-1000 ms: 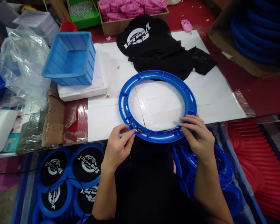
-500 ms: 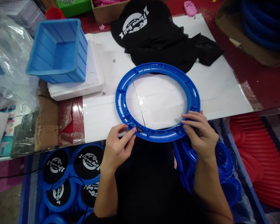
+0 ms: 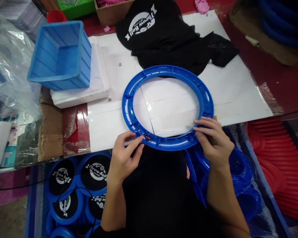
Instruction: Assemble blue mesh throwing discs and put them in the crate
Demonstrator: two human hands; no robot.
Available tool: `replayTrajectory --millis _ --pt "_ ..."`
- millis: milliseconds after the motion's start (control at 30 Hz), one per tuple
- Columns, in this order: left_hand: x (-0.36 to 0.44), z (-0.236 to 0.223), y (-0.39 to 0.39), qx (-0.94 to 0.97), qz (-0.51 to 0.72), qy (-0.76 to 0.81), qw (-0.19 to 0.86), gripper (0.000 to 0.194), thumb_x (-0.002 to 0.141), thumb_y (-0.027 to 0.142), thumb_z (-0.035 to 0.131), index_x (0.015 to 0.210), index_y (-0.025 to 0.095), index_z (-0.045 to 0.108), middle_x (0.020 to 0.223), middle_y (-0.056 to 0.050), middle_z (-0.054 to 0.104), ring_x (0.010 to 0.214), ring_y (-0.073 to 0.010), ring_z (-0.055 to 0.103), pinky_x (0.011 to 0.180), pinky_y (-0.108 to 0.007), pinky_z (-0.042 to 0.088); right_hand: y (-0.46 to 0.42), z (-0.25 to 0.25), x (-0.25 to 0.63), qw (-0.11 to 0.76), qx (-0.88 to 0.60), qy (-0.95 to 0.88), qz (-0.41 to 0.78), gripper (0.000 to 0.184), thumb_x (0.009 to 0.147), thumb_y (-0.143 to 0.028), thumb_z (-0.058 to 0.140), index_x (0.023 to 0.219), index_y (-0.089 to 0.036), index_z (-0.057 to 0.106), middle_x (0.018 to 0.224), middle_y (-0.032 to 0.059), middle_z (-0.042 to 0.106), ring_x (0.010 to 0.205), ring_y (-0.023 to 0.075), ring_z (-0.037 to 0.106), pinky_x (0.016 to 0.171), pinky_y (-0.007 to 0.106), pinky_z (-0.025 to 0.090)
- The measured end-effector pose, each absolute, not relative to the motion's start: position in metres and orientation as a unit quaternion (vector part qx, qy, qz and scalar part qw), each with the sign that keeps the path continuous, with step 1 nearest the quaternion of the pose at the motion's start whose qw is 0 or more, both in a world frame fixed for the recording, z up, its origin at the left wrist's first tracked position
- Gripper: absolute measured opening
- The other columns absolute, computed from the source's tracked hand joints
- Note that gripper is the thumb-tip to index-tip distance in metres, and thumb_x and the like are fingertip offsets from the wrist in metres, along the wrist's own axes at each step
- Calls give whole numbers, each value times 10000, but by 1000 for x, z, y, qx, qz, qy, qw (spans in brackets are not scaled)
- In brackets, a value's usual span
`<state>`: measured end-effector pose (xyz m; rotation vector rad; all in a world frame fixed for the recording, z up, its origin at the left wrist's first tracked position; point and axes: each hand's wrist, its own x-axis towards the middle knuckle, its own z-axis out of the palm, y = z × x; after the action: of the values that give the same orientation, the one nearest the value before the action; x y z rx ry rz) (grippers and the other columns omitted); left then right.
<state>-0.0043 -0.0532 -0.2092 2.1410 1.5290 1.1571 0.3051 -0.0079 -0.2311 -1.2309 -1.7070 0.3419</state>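
A blue ring is held between both hands, its channelled, ribbed face turned up. Its far part lies over a white sheet on the red table, and its near part reaches past the table's front edge.

At the ring's near left, the rim is pinched by the grip of the left hand, with the forefinger laid over the channel and the thumb at the outer side. Small parts with thin wires are seen in the channel just beside that fingertip; their detail is too small to tell. At the near right, the rim is clasped by the right hand, its fingers laid across the ring and its thumb set close to them.

Beyond the ring, a black cloth printed "Throw Ball" is spread, partly covered by the ring's far edge. To the left, a blue bin is borne by a white block. Below the table, black-faced discs are seen at the left and red ribbed pieces at the right.
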Motion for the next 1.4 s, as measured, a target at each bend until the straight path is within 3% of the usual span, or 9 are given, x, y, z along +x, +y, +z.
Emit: replayTrajectory --millis 100,200,267,467,633,867,1033,1267,1400 --pt "-4 -206 -51 743 386 535 110 394 945 192 757 1322 261 662 1337 -120 634 1240 -293 642 995 -505 619 -10 -235 302 504 -487 -706 101 131 934 -182 699 996 -286 751 1138 54 802 1183 327 725 1150 685 470" --pt "-3 -202 -45 787 342 510 48 520 914 318 816 1387 232 617 1525 -177 580 1469 -397 502 1160 -662 481 -15 -238 297 508 -468 -721 60 185 927 -150 674 1048 -279 728 1168 67 796 1178 327 728 1126 682 490" --pt "-4 -200 -39 816 324 477 42 574 923 356 810 1426 195 585 1571 -196 563 1546 -406 428 1226 -701 393 -18 -237 294 500 -463 -731 45 198 924 -148 673 1074 -271 714 1184 78 793 1175 325 729 1124 674 494" --pt "-7 -196 -19 813 364 441 115 276 995 152 683 1263 215 668 1315 -89 760 1450 -309 583 1247 -683 392 -14 -224 288 446 -492 -746 43 126 931 -216 722 1047 -265 711 1181 90 786 1184 326 709 1138 648 485" --pt "3 -192 -14 792 378 457 142 84 997 161 687 1047 215 727 1062 -34 782 1283 -255 697 1259 -651 389 14 -212 298 411 -455 -785 82 110 957 -192 696 1025 -266 738 1235 81 762 1258 319 668 1178 643 457" --pt "25 -193 -23 761 397 491 150 82 994 165 691 992 238 727 1033 -3 797 1227 -240 701 1239 -629 378 4 -181 269 415 -429 -796 101 322 962 -79 568 1183 -259 717 1341 101 716 1345 319 621 1209 640 432" --pt "30 -196 -25 760 395 498 137 89 1009 206 673 988 256 744 1048 -2 809 1227 -241 697 1249 -608 351 -23 -182 229 318 -434 -841 49 180 999 -159 637 1151 -226 706 1240 96 761 1270 325 642 1201 617 428" --pt "30 -200 -24 752 403 502 140 66 1011 239 677 969 245 728 1068 -13 813 1223 -239 716 1251 -598 363 -28 -194 215 347 -475 -809 -8 201 1000 -91 578 1079 -232 698 1144 72 785 1177 289 674 1163 552 456" --pt "30 -201 -24 742 426 496 145 14 994 222 707 999 234 714 1124 -25 807 1230 -235 718 1249 -587 377 -32 -194 211 340 -485 -805 -31 209 1003 -82 567 1106 -228 676 1224 107 753 1214 305 650 1152 552 454"
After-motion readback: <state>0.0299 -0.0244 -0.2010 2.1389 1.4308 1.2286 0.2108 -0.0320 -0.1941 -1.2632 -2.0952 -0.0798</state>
